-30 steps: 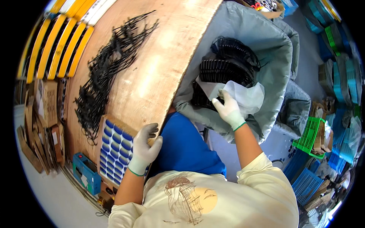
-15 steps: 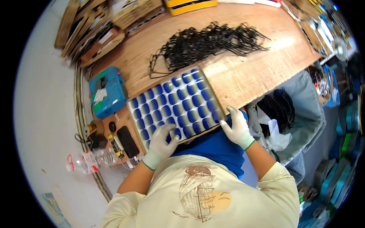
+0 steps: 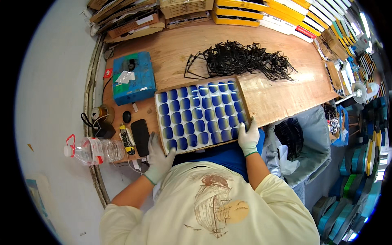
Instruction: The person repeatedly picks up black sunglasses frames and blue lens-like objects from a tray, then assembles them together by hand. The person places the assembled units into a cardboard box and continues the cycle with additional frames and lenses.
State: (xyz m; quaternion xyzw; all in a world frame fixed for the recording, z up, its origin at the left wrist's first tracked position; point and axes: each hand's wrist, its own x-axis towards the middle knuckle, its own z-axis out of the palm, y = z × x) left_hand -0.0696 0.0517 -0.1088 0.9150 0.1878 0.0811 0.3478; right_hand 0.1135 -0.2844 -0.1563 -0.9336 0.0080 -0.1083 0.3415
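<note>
Your left hand and right hand are spread, thumbs apart from fingers, touching the tray of blue-tinted lenses between them.

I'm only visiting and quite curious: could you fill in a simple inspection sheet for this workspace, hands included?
Surface: wooden bench, with bare wood showing on the right.
Things at hand: shallow cardboard tray with rows of blue rounded pieces; beyond it, a tangled black pile.
Clutter: blue box, black phone and clear bottle, all left of the tray.
Hands: gloved left hand and right hand at the tray's near corners; how firmly they grip is unclear.
Cables: white cable near the phone; its route is unclear.
Surroundings: grey-lined bin to the right; yellow boxes along the far side.
</note>
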